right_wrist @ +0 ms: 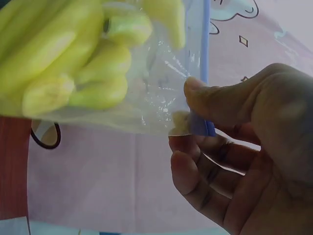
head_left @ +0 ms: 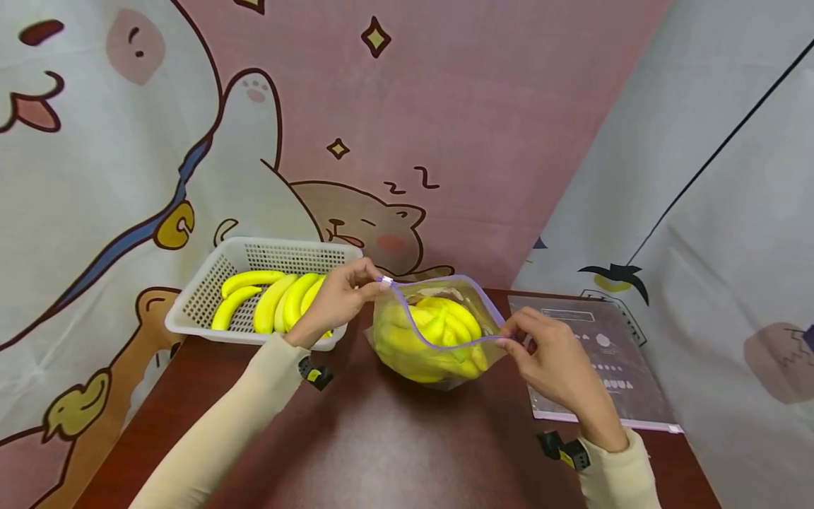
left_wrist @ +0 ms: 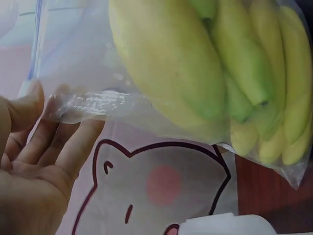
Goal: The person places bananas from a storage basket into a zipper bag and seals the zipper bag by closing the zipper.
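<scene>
A clear zip bag (head_left: 397, 338) with a purple top edge stands mid-table, its mouth gaping, filled with several yellow bananas (head_left: 445, 322). My left hand (head_left: 343, 297) pinches the bag's upper left corner, by the white slider (head_left: 386, 281). At the opposite top corner, my right hand (head_left: 550, 353) pinches the purple edge between thumb and fingers. In the left wrist view the bananas (left_wrist: 171, 63) show through the plastic, beside my left hand (left_wrist: 39, 161). The right wrist view has my right thumb (right_wrist: 215, 100) pressed on the bag's corner by the blue-purple strip.
A white perforated basket (head_left: 184, 322) with several more bananas (head_left: 273, 300) sits at the back left. On the right lies a flat zip bag (head_left: 591, 353) with printed white marks. A cartoon-patterned cloth (head_left: 483, 127) hangs behind the dark red table (head_left: 369, 438).
</scene>
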### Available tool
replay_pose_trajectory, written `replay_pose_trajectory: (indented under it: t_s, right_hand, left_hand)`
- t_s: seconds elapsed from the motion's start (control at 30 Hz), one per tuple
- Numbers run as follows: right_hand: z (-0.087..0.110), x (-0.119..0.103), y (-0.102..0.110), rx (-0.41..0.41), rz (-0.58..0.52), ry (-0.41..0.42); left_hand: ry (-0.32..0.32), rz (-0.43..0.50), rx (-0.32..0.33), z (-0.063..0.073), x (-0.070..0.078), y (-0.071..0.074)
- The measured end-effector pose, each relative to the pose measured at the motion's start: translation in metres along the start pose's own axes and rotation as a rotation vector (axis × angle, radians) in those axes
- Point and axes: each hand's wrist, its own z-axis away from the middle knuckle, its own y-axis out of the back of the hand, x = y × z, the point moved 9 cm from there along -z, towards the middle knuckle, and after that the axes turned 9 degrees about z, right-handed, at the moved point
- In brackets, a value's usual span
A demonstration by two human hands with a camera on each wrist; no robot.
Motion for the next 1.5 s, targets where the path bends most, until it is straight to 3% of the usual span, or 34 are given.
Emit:
replay_pose_trajectory:
  t_s: [0.1,0.23,0.53,0.7,0.8,0.9,1.17,1.3,1.5]
  right_hand:
    - [0.001,0.005,0.002,-0.012,0.015,-0.008]
    - [0.000,0.007,0.005,-0.014,0.000,0.014]
    - [-0.002,0.011,0.018,0.069,-0.067,0.060]
    - [-0.003,0.019,0.025,0.127,-0.053,0.020]
    - [-0.003,0.025,0.022,0.093,-0.048,-0.013]
    - [-0.002,0.028,0.018,0.045,-0.047,-0.030]
    - [-0.003,0.018,0.015,-0.026,-0.046,0.040]
    - [-0.003,0.017,0.016,-0.031,-0.036,0.044]
    - [0.001,0.032,0.016,-0.013,-0.031,-0.027]
  left_hand:
    - [0.034,0.060,0.050,0.004,-0.006,0.008]
    - [0.040,0.076,0.049,0.011,-0.004,0.008]
    - [-0.079,0.031,-0.005,0.035,0.017,-0.010]
    - [-0.096,0.079,0.056,0.043,0.014,-0.007]
    - [-0.076,0.091,0.088,0.046,0.007,-0.004]
    - [-0.059,0.104,0.073,0.048,0.002,-0.007]
    - [-0.045,0.129,0.045,0.053,-0.002,-0.014]
    - [-0.065,0.123,0.067,0.055,-0.002,-0.012]
    - [-0.082,0.080,0.110,0.057,-0.004,-0.006]
